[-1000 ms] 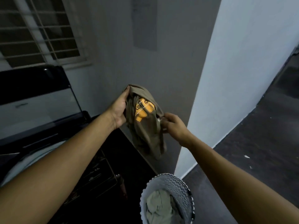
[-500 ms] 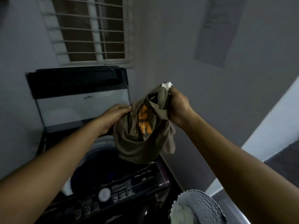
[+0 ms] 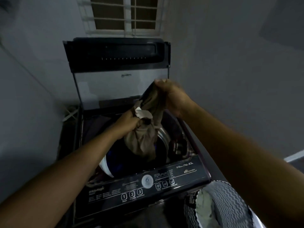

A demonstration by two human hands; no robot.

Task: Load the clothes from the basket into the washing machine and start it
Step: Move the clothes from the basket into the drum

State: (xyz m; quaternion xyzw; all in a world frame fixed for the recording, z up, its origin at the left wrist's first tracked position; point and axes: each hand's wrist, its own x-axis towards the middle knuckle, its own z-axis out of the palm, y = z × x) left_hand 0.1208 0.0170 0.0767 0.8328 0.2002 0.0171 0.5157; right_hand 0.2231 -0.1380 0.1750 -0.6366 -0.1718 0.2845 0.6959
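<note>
Both hands hold an olive-brown garment (image 3: 144, 139) over the open drum of a dark top-loading washing machine (image 3: 184, 176). My right hand (image 3: 171, 97) grips its upper end, raised above the tub. My left hand (image 3: 130, 120) is closed on the bunched middle, near a white label. The garment's lower part hangs into the drum opening. The machine's lid (image 3: 116, 55) stands upright at the back. A white laundry basket (image 3: 230, 199) with a zigzag pattern sits at the lower right, with a pale garment (image 3: 204, 206) inside.
The control panel (image 3: 148, 185) with numbered buttons and a round dial faces me along the machine's front. Grey walls close in on both sides. A barred window (image 3: 125, 14) is above the lid. White cords (image 3: 70, 112) lie behind the machine at the left.
My view has swung left and down onto the machine. Both hands have carried the garment from beside the basket to over the drum, and it now hangs down into the opening.
</note>
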